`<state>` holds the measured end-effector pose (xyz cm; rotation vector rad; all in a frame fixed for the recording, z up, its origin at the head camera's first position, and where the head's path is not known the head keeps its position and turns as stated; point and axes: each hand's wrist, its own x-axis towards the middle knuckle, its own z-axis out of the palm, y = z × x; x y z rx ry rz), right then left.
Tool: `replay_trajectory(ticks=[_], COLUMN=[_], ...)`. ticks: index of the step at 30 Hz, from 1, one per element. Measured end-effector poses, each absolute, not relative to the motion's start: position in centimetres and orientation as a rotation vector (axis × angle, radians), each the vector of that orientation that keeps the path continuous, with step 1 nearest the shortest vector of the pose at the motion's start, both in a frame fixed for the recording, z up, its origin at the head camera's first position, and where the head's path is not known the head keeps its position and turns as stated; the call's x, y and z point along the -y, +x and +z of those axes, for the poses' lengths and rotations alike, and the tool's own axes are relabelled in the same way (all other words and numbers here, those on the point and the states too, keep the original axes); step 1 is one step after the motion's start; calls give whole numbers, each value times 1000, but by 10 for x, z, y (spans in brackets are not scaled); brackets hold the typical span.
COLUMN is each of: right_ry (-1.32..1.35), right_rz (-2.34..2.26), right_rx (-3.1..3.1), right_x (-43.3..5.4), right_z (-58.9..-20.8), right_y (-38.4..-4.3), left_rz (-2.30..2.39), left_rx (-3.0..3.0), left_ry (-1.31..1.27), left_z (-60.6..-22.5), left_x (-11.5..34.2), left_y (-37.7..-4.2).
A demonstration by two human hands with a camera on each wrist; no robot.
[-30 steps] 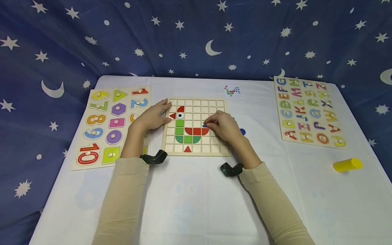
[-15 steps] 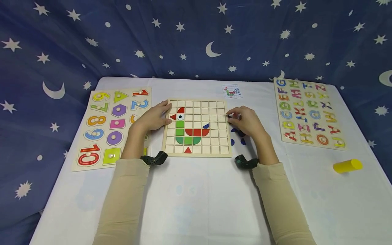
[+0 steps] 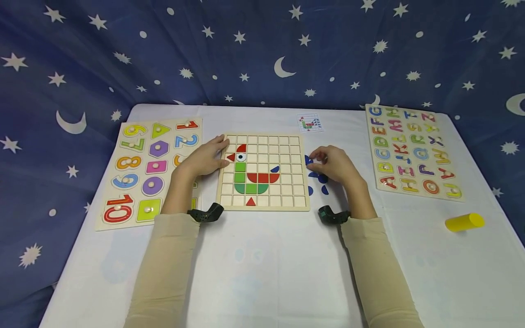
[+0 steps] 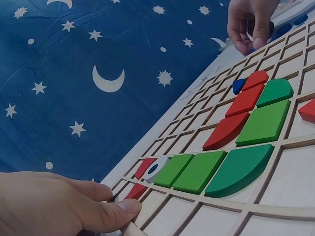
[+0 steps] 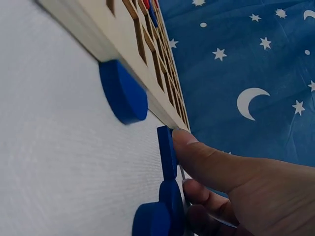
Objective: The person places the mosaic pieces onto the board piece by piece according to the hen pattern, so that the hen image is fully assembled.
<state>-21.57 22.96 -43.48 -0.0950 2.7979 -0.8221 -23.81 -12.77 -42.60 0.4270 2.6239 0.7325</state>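
A wooden grid board [image 3: 287, 205] lies mid-table, with red, green and blue pieces and a round eye tile [image 3: 241, 157] forming a bird. My left hand [image 3: 205, 157] rests at its left edge; in the left wrist view the thumb [image 4: 120, 209] touches the frame near a red triangle. One blue piece [image 3: 275, 169] sits in a cell above the red row. Beyond the right edge, my right hand [image 3: 336, 164] is among several loose blue pieces [image 3: 310, 190]. In the right wrist view its thumb [image 5: 189, 142] touches one blue piece [image 5: 168, 152]; the other fingers are partly hidden.
A number puzzle board [image 3: 115, 191] lies at left, partly under my left arm. At right are an alphabet puzzle board [image 3: 414, 191] and a yellow cylinder [image 3: 463, 222]. A small card with a bird picture [image 3: 310, 123] lies behind the grid board. A star-patterned curtain [image 3: 262, 54] hangs behind the table.
My right hand has left the blue piece in the grid and moved right to the loose blue pieces, then slightly lower. My left hand stays at the board's edge.
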Motion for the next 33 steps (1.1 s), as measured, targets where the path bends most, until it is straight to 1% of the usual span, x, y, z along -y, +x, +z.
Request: replay_trajectory(ticks=[13,20,24,28,33], right_ry=[-92,-63,-52,-117,-262], right_rz=[-756,-812,-838,-873,-847], right_rx=[-2833,-2849,-2908,-2956,-2966], right_x=[-235,-239,-233,-216,-198], right_z=[-438,-439,-437,-433,-430], right_y=[-218,-219,-219,-218,-218], left_rz=[750,748,746,735,729], left_rx=[-2619,-2618,-2619,-2617,-2619], left_ry=[413,409,405,408,411], left_z=[-427,-427,-428,-427,-427], left_x=[127,127,128,128,127], left_y=[-239,-240,-240,-240,-240])
